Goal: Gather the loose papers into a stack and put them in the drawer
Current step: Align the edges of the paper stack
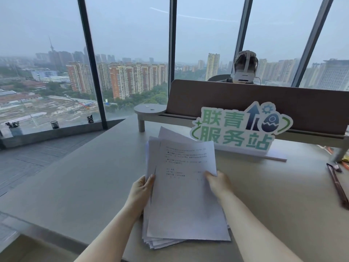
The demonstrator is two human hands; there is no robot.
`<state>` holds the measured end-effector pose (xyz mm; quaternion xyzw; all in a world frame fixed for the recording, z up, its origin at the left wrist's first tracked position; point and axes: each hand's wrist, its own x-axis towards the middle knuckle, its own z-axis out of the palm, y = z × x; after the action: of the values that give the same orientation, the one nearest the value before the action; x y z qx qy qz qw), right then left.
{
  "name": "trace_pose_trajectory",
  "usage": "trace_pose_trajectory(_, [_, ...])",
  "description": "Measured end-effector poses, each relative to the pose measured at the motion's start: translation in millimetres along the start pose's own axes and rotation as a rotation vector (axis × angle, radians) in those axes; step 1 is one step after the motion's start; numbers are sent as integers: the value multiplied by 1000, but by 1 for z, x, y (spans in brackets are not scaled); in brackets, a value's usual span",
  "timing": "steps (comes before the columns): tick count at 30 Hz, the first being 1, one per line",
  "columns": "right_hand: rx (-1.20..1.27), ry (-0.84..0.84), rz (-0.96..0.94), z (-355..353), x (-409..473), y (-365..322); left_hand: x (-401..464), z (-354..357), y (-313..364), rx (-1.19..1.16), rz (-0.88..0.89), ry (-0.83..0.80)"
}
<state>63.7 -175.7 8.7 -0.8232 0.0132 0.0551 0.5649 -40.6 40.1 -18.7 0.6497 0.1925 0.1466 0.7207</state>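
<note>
A loose stack of white printed papers [181, 195] is held over the grey desk [85, 176], its sheets fanned and uneven at the top and bottom edges. My left hand [141, 188] grips the stack's left edge with the thumb on top. On the right edge sits my right hand [217, 183], pinching the top sheet. Both forearms reach in from the bottom of the view. No drawer is visible.
A green and white cut-out sign [239, 127] stands just behind the papers. A brown desk divider [264, 103] with a small round shelf [150, 109] runs behind it. A person with a headset [244, 67] sits beyond. A dark pen-like object [337, 184] lies at right.
</note>
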Motion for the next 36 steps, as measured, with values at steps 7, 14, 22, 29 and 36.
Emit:
trace_pose_trajectory(7, [234, 7, -40, -3, -6, -6, -13, 6, 16, -3, 6, -170])
trace_pose_trajectory(14, [347, 238, -452, -41, -37, -92, -10, 40, 98, 174, 461, 86])
trace_pose_trajectory(22, [329, 160, -485, -36, -68, -63, -14, 40, 65, -13, 410, -44])
trace_pose_trajectory(29, [334, 281, -712, -52, -69, -93, -18, 51, 78, -81, 458, 11])
trace_pose_trajectory(36, [92, 441, -1029, -79, -66, -134, -24, 47, 71, -136, 466, -5])
